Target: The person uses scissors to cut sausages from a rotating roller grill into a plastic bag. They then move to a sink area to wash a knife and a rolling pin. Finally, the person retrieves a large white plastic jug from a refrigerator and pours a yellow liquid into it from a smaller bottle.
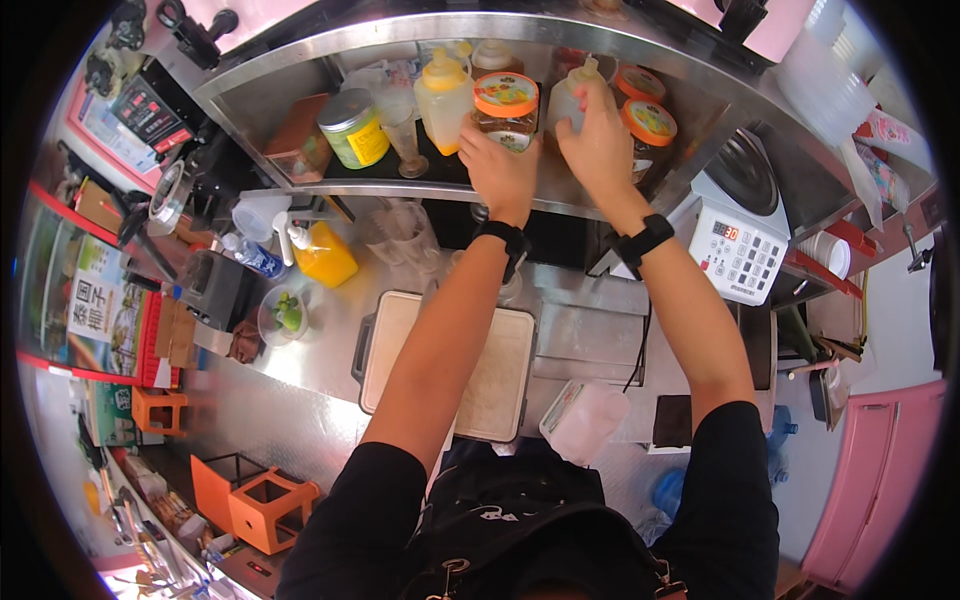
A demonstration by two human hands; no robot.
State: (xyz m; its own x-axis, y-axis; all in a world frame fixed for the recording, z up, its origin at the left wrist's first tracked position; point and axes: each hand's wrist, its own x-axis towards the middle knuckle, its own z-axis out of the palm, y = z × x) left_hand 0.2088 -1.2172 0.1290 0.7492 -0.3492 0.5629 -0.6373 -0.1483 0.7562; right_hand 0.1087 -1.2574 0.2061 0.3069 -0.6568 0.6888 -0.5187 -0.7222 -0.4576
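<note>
My left hand is around the lower part of a jar with an orange lid, which stands upright on a steel shelf. My right hand is raised in front of a pale squeeze bottle, thumb and fingers apart. Whether its fingertips touch that bottle is unclear. More orange-lidded jars stand to the right of this hand. Left of the held jar are a yellow-capped squeeze bottle, a clear footed glass and a silver-lidded jar.
Below the shelf, a lidded tray lies on the steel counter. An orange-filled pump bottle, clear pitchers and a cup of small green citrus fruits stand to the left. At right is a white machine with a keypad.
</note>
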